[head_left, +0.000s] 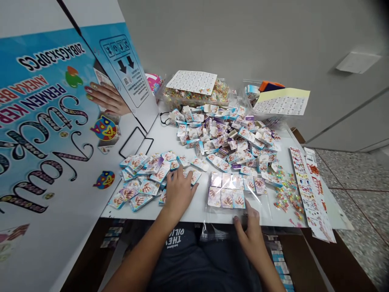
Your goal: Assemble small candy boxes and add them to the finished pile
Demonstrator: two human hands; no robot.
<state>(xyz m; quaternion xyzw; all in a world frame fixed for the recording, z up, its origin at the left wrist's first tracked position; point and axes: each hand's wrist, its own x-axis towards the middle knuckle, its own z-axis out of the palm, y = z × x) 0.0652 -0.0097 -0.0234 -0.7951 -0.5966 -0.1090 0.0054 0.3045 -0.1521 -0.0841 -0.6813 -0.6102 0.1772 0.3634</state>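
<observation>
Two bare hands of ours reach over the white table (164, 142); our left hand (178, 188) lies on the near pile of small white-and-blue printed cardboard boxes (146, 186), its fingers spread wide, the fingertips touching boxes at the pile's right side; we see nothing closed within that grip. Our right hand (251, 231) is at the near right corner of the clear plastic bag (212, 231), thumb and fingers well apart; we cannot tell whether any of the film is caught between the fingers. The bag lies flat at the table's near edge, part of it hanging over; small printed boxes show in it, set side by side in rows. Beyond it we have a large heap of loose small boxes (219, 138), some with open flaps; behind the heap stand two clear containers, the left one (194, 97) filled with colourful wrapped pieces, each topped by a printed sheet. To the right of the bag we see scattered small colourful wrapped pieces (288, 194); beside them lie long printed sticker strips (306, 190); on our left stands a big blue-and-white printed carton (69, 121).
</observation>
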